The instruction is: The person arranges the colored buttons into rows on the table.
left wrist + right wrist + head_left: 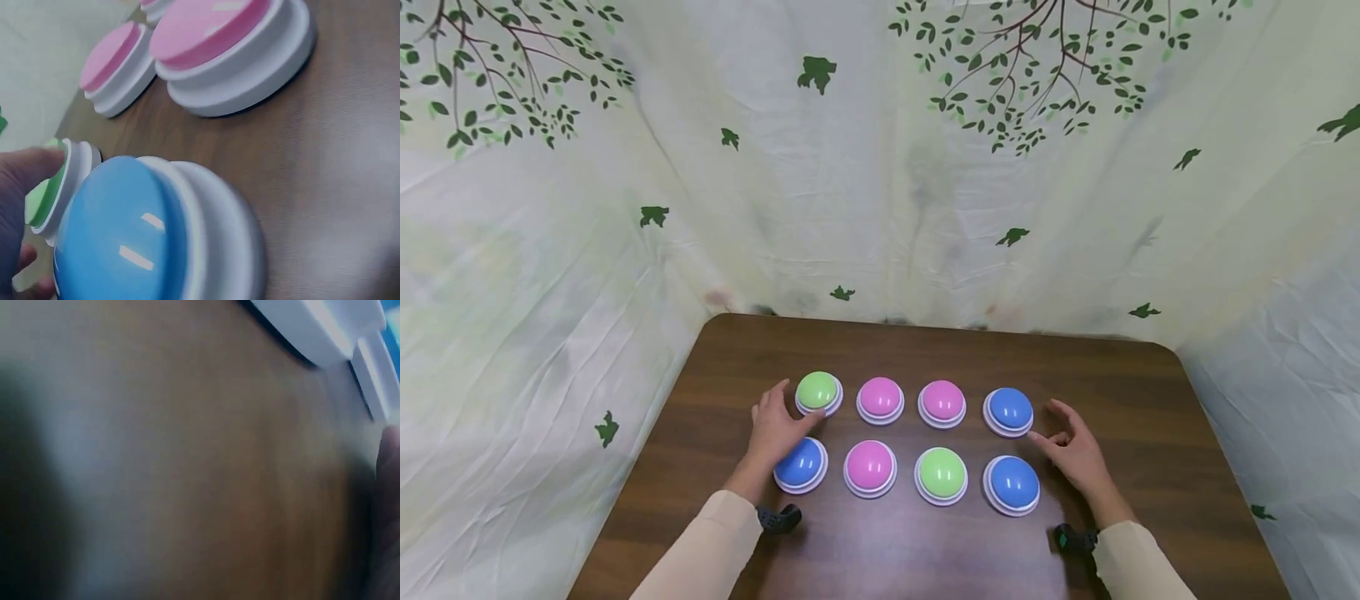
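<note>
My left hand (777, 427) is spread at the far-left green push button (817, 390), a dome on a white round base. Its thumb lies at the button's near edge and the other fingers are to the left; contact is unclear. Under the same hand's palm side is a blue push button (799, 463), large in the left wrist view. Loosely bent, my right hand (1077, 450) holds nothing, its thumb tip close beside the back-right blue push button (1011, 408). Another blue push button (1015, 482) stands in front of that one. The right wrist view is blurred.
Between the hands stand pink push buttons, two in the back row (880, 397) and one in front (869, 467), and a front green push button (942, 474). All rest on a brown wooden table (940, 558). Leaf-printed curtains (880, 183) hang behind and beside it.
</note>
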A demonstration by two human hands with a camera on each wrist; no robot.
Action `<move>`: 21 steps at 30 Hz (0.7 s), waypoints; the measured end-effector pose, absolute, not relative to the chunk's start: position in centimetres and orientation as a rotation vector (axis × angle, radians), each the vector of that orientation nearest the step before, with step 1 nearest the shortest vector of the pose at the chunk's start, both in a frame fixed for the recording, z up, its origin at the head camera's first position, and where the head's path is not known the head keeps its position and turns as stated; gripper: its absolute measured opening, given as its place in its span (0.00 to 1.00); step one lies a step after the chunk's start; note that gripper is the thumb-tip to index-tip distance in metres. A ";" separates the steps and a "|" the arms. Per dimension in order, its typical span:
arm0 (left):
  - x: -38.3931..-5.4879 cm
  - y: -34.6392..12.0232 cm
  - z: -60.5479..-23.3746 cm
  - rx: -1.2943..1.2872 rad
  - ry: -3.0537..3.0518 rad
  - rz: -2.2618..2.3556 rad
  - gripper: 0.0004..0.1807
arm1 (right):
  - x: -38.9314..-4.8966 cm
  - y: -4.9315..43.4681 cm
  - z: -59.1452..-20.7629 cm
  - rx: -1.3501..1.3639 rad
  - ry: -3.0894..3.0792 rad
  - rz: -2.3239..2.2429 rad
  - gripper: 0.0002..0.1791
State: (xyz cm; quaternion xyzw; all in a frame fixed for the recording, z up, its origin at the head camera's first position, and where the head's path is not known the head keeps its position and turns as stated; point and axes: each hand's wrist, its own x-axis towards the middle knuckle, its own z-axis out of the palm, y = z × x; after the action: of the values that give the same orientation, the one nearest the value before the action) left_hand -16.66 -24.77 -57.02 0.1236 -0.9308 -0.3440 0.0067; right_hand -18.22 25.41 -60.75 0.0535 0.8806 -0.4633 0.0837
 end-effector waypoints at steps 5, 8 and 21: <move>-18.5 -24.9 -57.1 0.421 -3.038 -1.160 0.61 | -20.1 25.1 -61.1 -0.023 2.680 -1.193 0.57; -19.1 -24.5 -56.8 0.443 -3.066 -1.148 0.59 | -20.6 24.8 -61.1 -0.104 2.742 -1.100 0.58; -19.0 -23.9 -56.4 0.513 -3.068 -1.088 0.51 | -20.7 23.6 -60.6 -0.126 2.785 -0.924 0.59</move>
State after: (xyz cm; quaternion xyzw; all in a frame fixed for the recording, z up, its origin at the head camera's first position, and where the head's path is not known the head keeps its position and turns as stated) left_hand -19.03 -23.93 -56.37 0.1551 -0.9282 -0.3292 -0.0769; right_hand -20.73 23.59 -60.56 -0.0428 0.9433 -0.3130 0.1021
